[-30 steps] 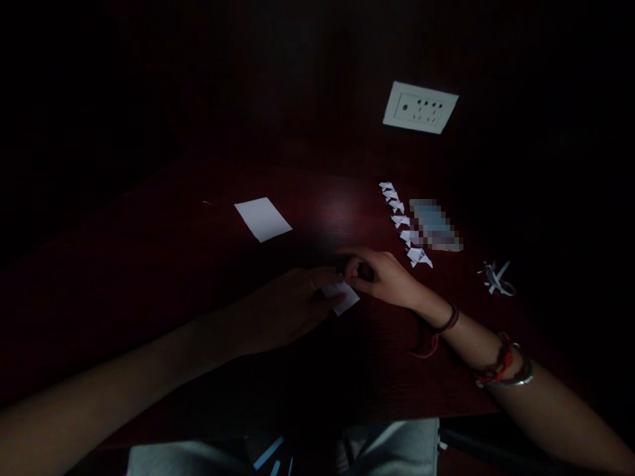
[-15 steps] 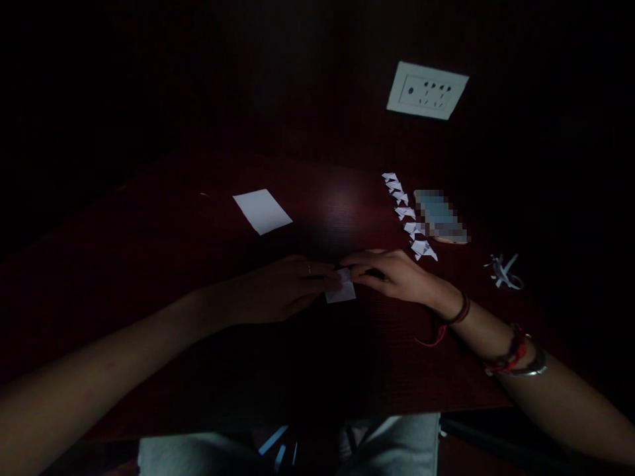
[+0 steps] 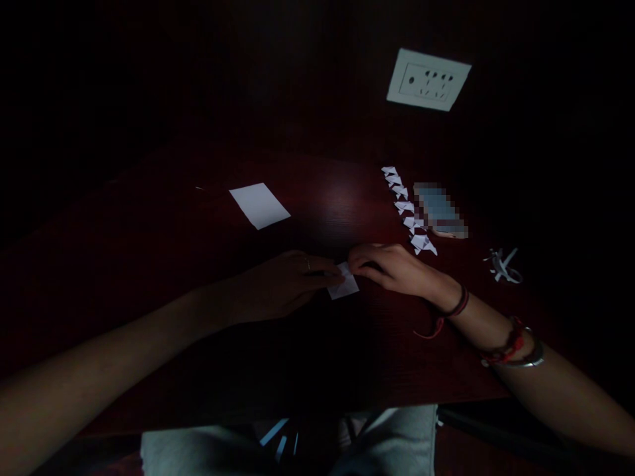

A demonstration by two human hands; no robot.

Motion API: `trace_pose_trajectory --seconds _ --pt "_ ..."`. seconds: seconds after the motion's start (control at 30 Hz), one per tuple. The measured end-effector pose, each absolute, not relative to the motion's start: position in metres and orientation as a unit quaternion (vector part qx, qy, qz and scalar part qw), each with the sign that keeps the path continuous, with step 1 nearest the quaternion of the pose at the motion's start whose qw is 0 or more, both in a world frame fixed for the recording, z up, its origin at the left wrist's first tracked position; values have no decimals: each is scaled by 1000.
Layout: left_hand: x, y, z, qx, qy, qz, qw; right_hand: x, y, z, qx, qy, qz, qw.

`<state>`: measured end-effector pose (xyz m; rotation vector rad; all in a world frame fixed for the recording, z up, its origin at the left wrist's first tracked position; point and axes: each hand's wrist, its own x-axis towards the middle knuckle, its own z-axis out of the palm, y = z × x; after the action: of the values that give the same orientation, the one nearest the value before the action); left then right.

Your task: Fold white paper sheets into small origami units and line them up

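A small white square of paper (image 3: pixel 346 289) with crease lines lies on the dark red table between my hands. My left hand (image 3: pixel 300 281), a ring on one finger, rests with fingers stretched out and their tips pressing on the paper's left part. At the paper's upper right edge, my right hand (image 3: pixel 384 266) is closed, thumb and forefinger pinched together on the corner. Just beyond it stands a row of several small folded paper figures (image 3: pixel 423 243). Farther off on the left lies a larger sheet of white paper (image 3: pixel 260 205), flat.
A phone (image 3: pixel 440 209), blurred out, lies right of the paper figures. Tangled white strips (image 3: pixel 505 266) sit farther right. A wall socket (image 3: pixel 429 80) is at the back. The table's front edge runs above my lap. The surroundings are very dark.
My right hand's fingers have drawn together into a pinch at the paper's corner. The small paper has turned slightly and shifted a little right. My left hand stays on it.
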<state>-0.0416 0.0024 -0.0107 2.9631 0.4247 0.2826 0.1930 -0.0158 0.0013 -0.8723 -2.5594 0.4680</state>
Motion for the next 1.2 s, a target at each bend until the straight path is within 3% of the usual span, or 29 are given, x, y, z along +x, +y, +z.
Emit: trace_pose_trajectory --seconds 0.77,0.97,1.2 --pt "-43 4 -10 986 132 82 61 207 -34 5 -293 -951 -23 91" --pt "-40 6 -2 987 138 87 6 208 -28 6 -352 -902 55 243" --pt "-39 6 -1 990 100 97 29 194 -13 4 -326 -903 183 211"
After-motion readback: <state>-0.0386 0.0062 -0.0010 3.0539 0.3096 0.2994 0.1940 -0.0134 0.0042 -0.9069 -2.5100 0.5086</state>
